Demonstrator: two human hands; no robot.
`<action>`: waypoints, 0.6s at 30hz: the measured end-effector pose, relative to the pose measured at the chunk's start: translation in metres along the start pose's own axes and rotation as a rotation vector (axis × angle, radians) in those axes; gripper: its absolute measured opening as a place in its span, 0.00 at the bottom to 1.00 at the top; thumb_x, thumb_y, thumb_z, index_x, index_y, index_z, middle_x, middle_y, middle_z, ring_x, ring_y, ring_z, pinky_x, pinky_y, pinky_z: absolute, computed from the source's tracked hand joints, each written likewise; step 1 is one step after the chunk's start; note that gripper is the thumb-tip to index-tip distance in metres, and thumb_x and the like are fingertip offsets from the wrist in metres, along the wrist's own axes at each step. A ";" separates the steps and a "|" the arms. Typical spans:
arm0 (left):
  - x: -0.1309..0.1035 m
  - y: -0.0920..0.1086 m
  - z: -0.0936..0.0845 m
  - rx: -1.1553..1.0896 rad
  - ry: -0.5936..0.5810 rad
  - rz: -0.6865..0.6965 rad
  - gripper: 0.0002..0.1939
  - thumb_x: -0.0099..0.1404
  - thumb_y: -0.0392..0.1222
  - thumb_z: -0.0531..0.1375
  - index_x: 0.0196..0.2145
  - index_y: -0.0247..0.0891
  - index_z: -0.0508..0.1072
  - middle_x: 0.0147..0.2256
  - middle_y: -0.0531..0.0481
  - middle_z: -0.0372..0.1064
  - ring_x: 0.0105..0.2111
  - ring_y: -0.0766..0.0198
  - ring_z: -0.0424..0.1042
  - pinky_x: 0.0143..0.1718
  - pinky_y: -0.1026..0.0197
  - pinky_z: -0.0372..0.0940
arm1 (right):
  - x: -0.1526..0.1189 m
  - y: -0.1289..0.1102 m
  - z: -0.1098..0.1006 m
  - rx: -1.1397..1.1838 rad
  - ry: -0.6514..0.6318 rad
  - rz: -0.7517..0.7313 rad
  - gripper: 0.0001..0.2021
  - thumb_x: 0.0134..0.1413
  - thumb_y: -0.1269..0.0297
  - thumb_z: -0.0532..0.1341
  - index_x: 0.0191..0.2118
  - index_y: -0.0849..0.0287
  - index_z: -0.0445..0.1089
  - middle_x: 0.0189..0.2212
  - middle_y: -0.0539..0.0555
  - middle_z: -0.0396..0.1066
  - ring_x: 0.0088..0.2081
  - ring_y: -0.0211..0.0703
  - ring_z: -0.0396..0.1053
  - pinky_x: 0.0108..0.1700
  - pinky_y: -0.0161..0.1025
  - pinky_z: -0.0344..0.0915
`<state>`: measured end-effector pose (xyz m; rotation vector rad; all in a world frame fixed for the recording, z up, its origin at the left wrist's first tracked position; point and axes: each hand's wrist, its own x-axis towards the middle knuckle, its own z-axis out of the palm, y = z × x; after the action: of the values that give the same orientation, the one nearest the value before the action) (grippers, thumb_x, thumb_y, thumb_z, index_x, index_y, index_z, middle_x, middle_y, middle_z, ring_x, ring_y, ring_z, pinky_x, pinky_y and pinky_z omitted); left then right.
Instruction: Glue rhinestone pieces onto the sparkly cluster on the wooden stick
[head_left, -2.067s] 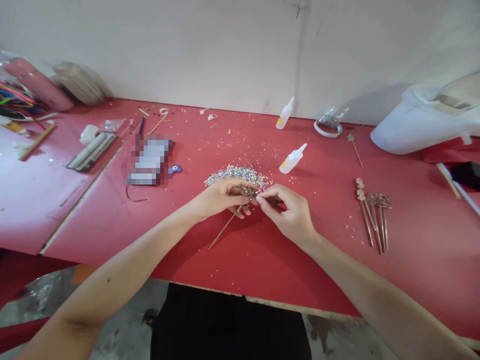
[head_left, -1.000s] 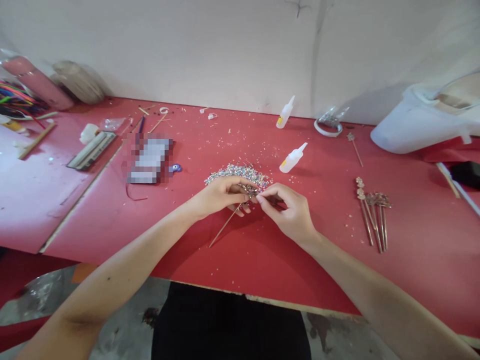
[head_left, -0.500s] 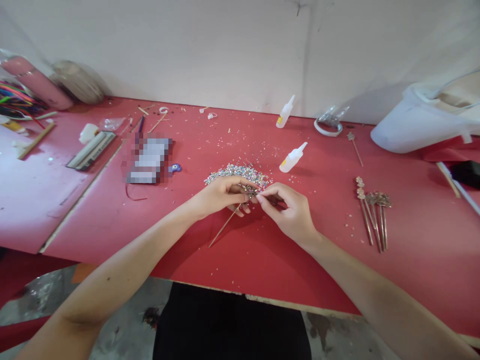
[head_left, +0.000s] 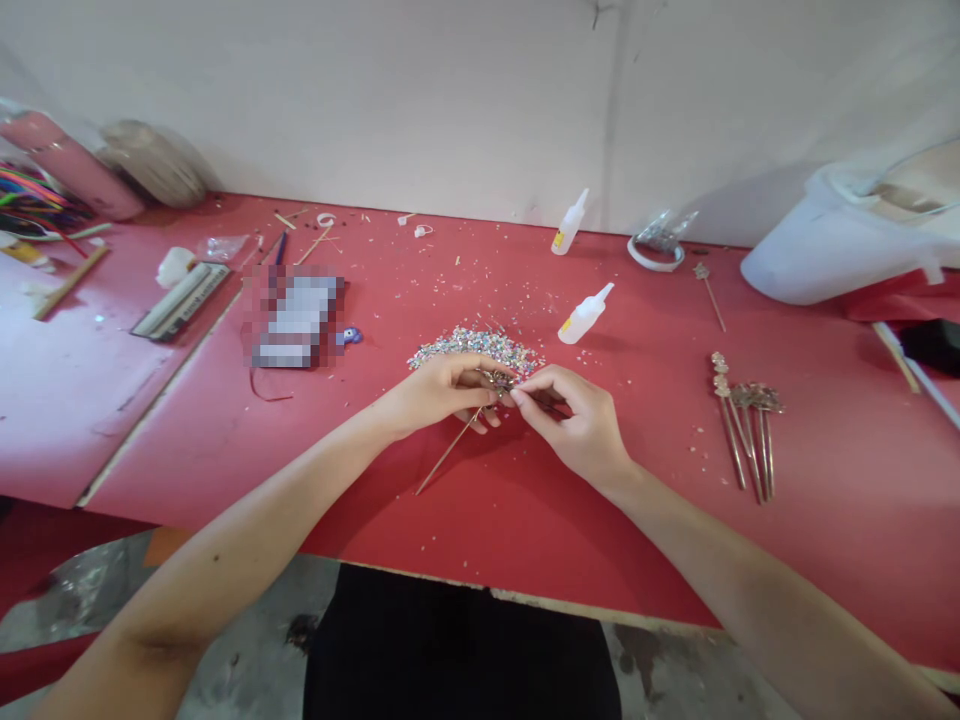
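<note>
My left hand (head_left: 450,388) is closed round the ornate head of a metal hair stick (head_left: 448,457), whose thin shaft slants down toward the table's front edge. Thumb and fingertips of my right hand (head_left: 577,415) pinch together right at that head. Something thin and dark shows beneath the right fingers, too small to name. Just behind both hands lies a heap of tiny multicoloured chips (head_left: 480,345), partly covered by the left hand. Past the right hand, a white glue bottle (head_left: 583,318) with a pointed nozzle stands tilted.
Several finished-looking hair sticks (head_left: 750,430) lie at the right, and a single one (head_left: 710,298) lies farther back. A second glue bottle (head_left: 568,228), a white tape ring (head_left: 655,258) and a white bucket (head_left: 817,240) are near the wall. A pixelated rectangle (head_left: 296,322) lies left.
Hardly anything differs. Both hands stay at the hair stick's head, and the view has shifted very slightly.
</note>
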<state>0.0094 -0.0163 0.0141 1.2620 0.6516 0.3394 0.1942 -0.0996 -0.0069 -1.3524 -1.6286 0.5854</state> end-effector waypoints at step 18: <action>0.000 0.001 0.000 0.000 -0.005 -0.003 0.16 0.62 0.32 0.60 0.49 0.35 0.70 0.31 0.49 0.74 0.30 0.64 0.76 0.33 0.59 0.74 | 0.000 0.000 0.000 -0.008 -0.005 -0.010 0.04 0.57 0.66 0.60 0.31 0.56 0.68 0.28 0.51 0.71 0.28 0.37 0.67 0.30 0.37 0.65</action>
<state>0.0096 -0.0165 0.0147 1.2612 0.6495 0.3336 0.1944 -0.0995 -0.0064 -1.3486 -1.6429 0.5775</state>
